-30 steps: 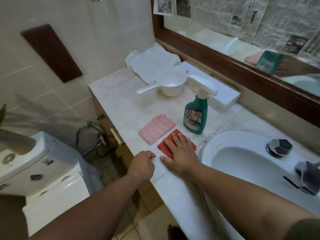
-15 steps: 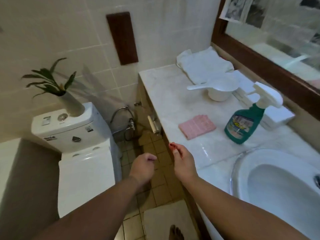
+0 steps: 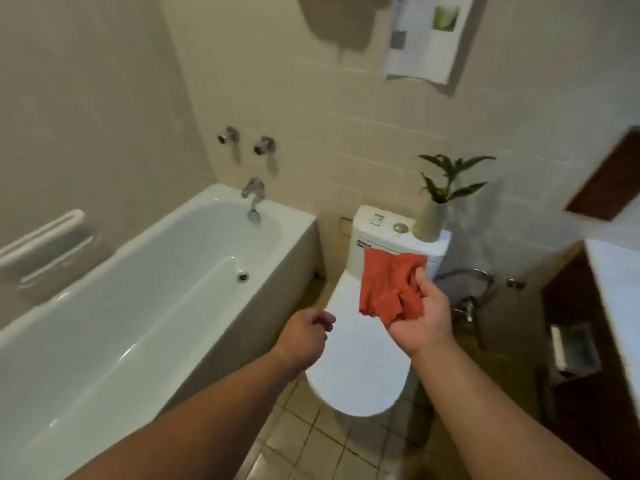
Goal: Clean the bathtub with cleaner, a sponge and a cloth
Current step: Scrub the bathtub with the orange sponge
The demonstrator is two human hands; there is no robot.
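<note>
The white bathtub (image 3: 194, 216) fills the left of the view, with a drain (image 3: 243, 276) in its floor and a spout (image 3: 254, 197) at the far end. My right hand (image 3: 420, 318) holds a red cloth (image 3: 389, 287) in front of the toilet, thumb pressed on it, and the cloth hangs partly unfolded. My left hand (image 3: 306, 336) hovers beside the tub's outer wall with its fingers curled and nothing in it. The cleaner bottle and the sponge are out of view.
A white toilet (image 3: 360, 372) stands between the tub and the counter, a vase with a plant (image 3: 436, 209) on its cistern. The counter edge (image 3: 614, 282) shows at the right. Two wall taps (image 3: 246, 142) sit above the spout. A grab rail (image 3: 41, 237) is on the left wall.
The view has swung left from the counter to the bathtub. My right hand lifted the red cloth off the counter and carries it along; the cloth has partly unfolded. My left hand stayed curled.
</note>
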